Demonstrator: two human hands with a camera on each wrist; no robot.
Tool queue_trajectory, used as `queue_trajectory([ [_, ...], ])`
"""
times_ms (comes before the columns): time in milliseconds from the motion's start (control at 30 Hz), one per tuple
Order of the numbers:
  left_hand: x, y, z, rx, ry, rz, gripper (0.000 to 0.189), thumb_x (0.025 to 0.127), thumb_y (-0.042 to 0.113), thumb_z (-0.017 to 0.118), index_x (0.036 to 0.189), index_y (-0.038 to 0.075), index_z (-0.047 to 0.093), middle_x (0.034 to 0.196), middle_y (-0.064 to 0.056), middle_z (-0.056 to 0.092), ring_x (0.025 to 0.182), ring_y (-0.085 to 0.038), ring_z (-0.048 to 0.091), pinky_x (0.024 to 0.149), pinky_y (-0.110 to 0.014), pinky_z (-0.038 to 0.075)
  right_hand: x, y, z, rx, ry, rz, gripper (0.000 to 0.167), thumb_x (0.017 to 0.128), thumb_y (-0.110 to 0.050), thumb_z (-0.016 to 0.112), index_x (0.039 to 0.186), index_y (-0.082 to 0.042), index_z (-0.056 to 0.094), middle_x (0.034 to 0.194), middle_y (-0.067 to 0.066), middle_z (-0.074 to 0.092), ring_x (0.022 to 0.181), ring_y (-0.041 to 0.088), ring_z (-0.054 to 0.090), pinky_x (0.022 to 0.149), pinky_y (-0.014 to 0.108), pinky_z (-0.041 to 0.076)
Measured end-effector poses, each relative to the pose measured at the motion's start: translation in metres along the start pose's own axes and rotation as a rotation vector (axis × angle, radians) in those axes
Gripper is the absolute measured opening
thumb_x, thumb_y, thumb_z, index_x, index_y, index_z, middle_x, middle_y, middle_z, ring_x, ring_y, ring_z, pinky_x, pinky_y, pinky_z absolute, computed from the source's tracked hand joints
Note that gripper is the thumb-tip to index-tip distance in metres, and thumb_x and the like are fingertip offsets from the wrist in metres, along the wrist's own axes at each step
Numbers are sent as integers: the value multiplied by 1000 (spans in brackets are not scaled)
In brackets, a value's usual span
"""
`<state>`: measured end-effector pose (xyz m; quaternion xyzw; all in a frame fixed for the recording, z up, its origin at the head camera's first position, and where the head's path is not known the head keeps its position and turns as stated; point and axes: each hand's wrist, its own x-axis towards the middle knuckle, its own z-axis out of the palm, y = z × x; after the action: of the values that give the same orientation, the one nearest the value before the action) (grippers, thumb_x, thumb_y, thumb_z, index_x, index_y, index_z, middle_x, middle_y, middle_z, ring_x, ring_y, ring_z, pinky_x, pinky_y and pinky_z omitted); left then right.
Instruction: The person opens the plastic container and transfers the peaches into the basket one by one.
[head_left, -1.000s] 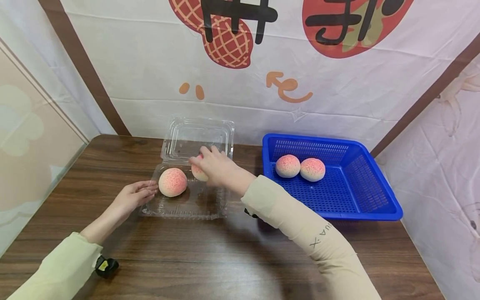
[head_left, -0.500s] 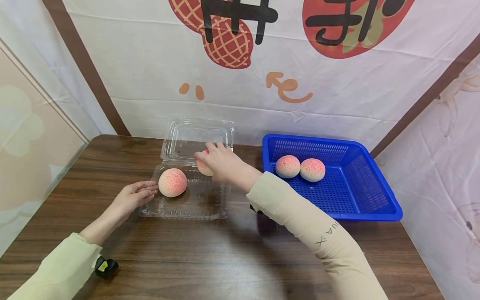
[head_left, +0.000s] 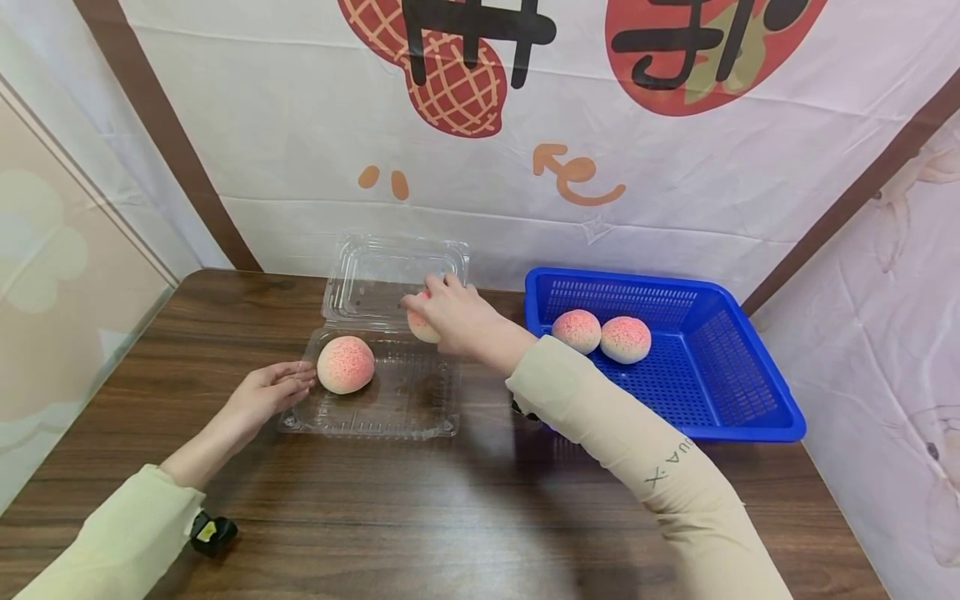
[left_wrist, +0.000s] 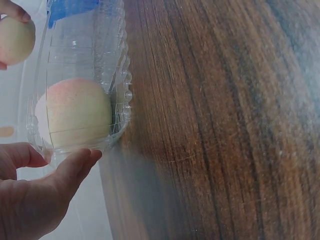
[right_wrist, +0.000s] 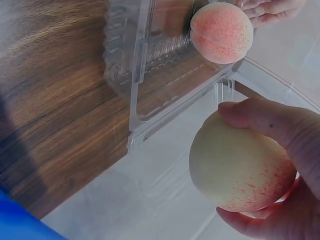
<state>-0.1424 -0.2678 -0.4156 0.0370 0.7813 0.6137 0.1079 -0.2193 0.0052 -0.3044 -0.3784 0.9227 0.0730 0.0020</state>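
My right hand [head_left: 465,321] grips a pink-speckled peach [right_wrist: 235,162] between thumb and fingers. It holds the peach above the back of the clear plastic clamshell box [head_left: 401,408], near the hinge. Another peach [head_left: 346,365] sits in the box's left part. The box's lid [head_left: 382,275] is folded back against the backdrop. My left hand [head_left: 258,400] is at the box's left side, its fairly straight fingertips [left_wrist: 80,162] touching the clear outer wall. In the head view, my right hand hides part of the held peach.
A blue plastic basket [head_left: 750,429] stands on the right of the brown wooden table [head_left: 420,517], with two peaches [head_left: 600,336] against its left side. A printed white cloth [head_left: 495,217] hangs right behind the table. Table surface shows between box and basket.
My right hand has moved to the right and slightly back with the peach, away from the peach in the box. My left hand and the box have stayed where they were.
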Motion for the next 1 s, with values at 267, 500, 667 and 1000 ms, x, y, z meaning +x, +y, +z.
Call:
queue_trajectory([
  [267,-1,2,0,-2,-4,-13,46,97,4,34,129,-25,21,131,-43,28,97,7,50,86,-15,47,-4,10,0,-12,8,-8,63,73,-19,74,129,-25,46,123,11,43,108,30,41,79,43,49],
  [500,0,3,0,5,-6,-15,45,97,4,34,129,-25,21,131,-42,29,98,6,50,87,-16,47,-9,19,0,-7,27,-16,56,77,-22,70,128,-24,47,123,11,44,106,31,42,80,44,49],
  [667,0,3,0,10,-7,-15,46,97,4,34,129,-25,21,131,-42,29,99,6,50,87,-16,47,-11,23,-1,-7,16,-16,61,77,-28,70,132,-25,45,124,12,43,107,31,42,82,44,48],
  [1000,0,0,0,8,-3,-10,46,97,4,35,129,-25,22,131,-42,29,98,7,50,86,-16,47,-17,31,-3,-9,-23,-33,63,77,-27,71,133,-24,43,128,13,40,112,31,39,87,46,46],
])
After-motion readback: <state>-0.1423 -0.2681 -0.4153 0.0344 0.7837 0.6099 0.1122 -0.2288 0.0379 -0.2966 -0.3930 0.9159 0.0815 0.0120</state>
